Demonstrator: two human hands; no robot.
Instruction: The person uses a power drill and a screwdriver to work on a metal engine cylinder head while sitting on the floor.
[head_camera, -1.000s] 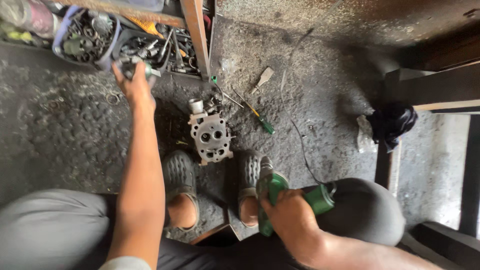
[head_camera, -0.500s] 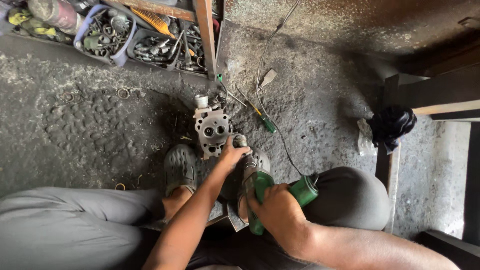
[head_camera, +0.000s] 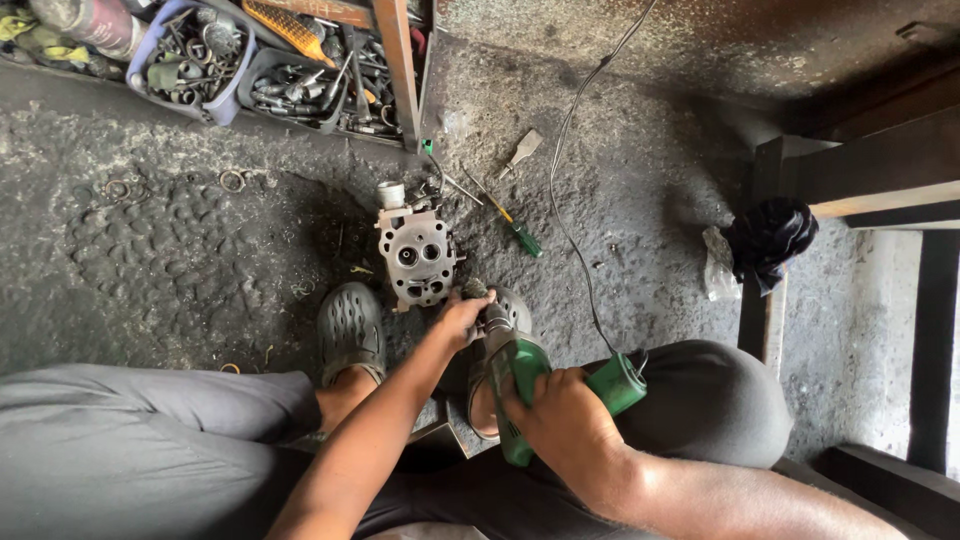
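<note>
The left hand (head_camera: 462, 318), which a second ago reached up to the parts trays (head_camera: 190, 60), has been brought back to the front end of the green power drill (head_camera: 530, 385); its fingers are closed around the chuck. The drill's handle is clamped in the right hand (head_camera: 560, 420). The cylinder head (head_camera: 418, 258) lies on the gritty floor (head_camera: 180, 240), just ahead of the chuck, between the shoes; a bit appears to be getting seated.

Daylight from right, soft shadows left of objects, dim upper corners, sharp focus, slight wide-angle distortion
</note>
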